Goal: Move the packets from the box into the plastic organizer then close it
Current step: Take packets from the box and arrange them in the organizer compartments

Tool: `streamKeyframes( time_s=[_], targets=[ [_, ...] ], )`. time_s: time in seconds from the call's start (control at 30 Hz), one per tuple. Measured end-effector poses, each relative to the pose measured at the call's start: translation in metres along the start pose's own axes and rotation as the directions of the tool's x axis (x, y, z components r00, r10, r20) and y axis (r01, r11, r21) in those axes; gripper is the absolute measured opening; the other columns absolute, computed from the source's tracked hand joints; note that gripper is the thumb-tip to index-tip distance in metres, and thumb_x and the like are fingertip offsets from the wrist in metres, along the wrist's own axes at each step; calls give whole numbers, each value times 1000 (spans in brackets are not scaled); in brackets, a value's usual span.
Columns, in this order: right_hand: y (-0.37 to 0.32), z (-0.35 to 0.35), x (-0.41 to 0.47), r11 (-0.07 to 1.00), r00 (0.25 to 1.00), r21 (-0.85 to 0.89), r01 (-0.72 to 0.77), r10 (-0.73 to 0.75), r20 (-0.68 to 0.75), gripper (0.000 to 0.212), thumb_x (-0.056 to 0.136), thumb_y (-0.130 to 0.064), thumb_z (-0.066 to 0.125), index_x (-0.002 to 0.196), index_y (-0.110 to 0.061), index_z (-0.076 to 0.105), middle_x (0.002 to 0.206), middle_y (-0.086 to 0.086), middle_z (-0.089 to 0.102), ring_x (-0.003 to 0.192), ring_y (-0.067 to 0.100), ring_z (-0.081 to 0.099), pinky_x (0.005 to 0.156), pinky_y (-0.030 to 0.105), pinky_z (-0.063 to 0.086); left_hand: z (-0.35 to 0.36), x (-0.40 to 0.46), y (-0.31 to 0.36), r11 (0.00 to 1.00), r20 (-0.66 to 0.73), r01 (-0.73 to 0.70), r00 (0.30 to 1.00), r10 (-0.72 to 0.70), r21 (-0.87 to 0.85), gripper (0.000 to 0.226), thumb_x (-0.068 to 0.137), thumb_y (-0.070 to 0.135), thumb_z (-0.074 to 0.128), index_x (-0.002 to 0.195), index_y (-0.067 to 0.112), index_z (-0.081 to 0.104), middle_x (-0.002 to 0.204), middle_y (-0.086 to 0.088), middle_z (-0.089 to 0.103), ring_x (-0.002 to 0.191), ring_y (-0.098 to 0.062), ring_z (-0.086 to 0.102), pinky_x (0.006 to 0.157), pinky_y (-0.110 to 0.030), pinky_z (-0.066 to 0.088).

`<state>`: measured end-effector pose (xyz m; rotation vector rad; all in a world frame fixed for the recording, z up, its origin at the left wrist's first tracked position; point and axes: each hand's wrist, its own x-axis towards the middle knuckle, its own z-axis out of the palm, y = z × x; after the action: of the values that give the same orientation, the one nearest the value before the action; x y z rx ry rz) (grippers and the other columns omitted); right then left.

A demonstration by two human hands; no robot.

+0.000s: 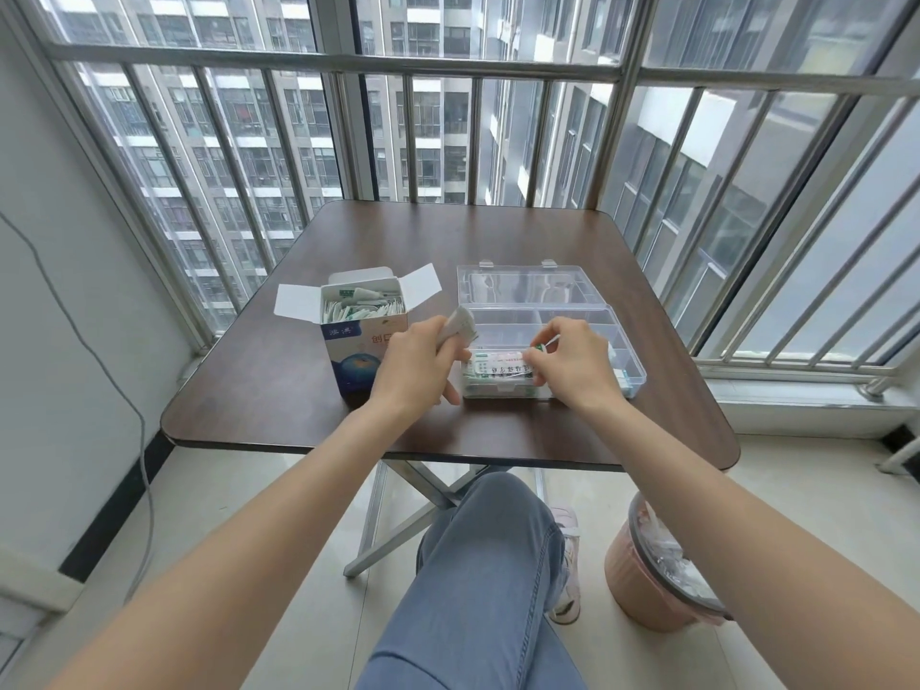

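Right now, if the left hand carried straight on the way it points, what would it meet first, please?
Probably the near-left corner of the clear organizer, where packets already lie; the left hand, holding more packets, points right toward it, though depth is unclear.

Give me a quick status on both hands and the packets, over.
Left hand grips a bunch of packets. Right hand pinches packets in the organizer, lid open. Box still holds more. Nothing in the way.
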<state>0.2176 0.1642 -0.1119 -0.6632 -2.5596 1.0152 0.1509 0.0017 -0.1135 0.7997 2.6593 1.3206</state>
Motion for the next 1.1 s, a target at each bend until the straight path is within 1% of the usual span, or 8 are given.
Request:
streamKeyframes(
  time_s=[0.07, 0.17, 0.27, 0.33, 0.43, 0.53, 0.7, 1.1],
  targets=[
    [-1, -4, 0, 1000, 1000, 0, 3, -3, -4, 2, 84, -8, 60, 85, -9, 59, 76, 13, 67, 59, 13, 60, 63, 19, 46, 1, -3, 2, 999, 44, 12, 999, -10, -49, 21, 99, 22, 43, 105, 8, 58, 101, 0, 69, 46, -20, 66, 38, -19, 43],
    [1, -7, 2, 997, 999, 71, -36, 36, -8, 6, 83, -8, 63, 88, -6, 61, 70, 8, 65, 48, 4, 58, 65, 27, 50, 3, -6, 3, 999, 78, 1, 997, 3, -48, 21, 99, 23, 44, 103, 8, 58, 106, -1, 68, 47, -20, 66, 38, -17, 41],
    [0, -7, 3, 992, 997, 101, -80, 78, 20, 8, 83, -11, 66, 88, -8, 61, 60, 1, 61, 41, -2, 56, 56, 22, 46, 2, -6, 2, 999, 51, -17, 999, 19, -44, 21, 99, 23, 44, 100, 7, 58, 107, -3, 68, 45, -19, 65, 38, -17, 41],
    [-4, -6, 0, 993, 997, 89, -78, 75, 33, 6, 82, -11, 66, 85, -10, 60, 61, 2, 61, 49, 3, 58, 57, 23, 44, 0, -6, 1, 999, 34, -23, 999, 24, -33, 22, 99, 23, 43, 100, 7, 58, 107, -3, 69, 44, -18, 65, 39, -19, 43],
    [-8, -2, -3, 1000, 999, 2, -25, 25, 21, 7, 80, -12, 66, 81, -13, 59, 75, 7, 63, 79, 23, 62, 73, 31, 49, -2, -6, 1, 999, 4, -33, 999, 34, -19, 22, 99, 24, 44, 101, 8, 58, 103, -2, 69, 44, -16, 64, 41, -21, 46],
    [-10, 2, -5, 994, 1000, -111, 9, -6, 25, 6, 81, -15, 66, 84, -13, 62, 84, 7, 62, 95, 27, 58, 77, 32, 45, -2, -4, 2, 998, -25, -48, 998, 50, 46, 22, 99, 27, 44, 96, 10, 57, 87, -6, 71, 44, -14, 64, 47, -28, 49],
    [-13, 3, -7, 966, 999, -255, 50, -42, 33, 9, 83, -18, 66, 90, -12, 64, 101, 10, 66, 101, 28, 58, 79, 35, 46, 4, 3, 3, 979, -5, -114, 993, 116, 168, 21, 98, 29, 44, 83, 17, 51, 64, -5, 66, 43, -12, 63, 64, -36, 53],
    [-15, -3, -6, 925, 990, -357, 126, -93, 109, 9, 86, -25, 65, 92, -19, 66, 107, 2, 65, 103, 24, 58, 75, 31, 40, 5, 9, 2, 954, 68, -119, 992, 104, 276, 24, 97, 27, 42, 74, 21, 43, 77, -3, 69, 40, -11, 61, 63, -34, 52]
  ],
)
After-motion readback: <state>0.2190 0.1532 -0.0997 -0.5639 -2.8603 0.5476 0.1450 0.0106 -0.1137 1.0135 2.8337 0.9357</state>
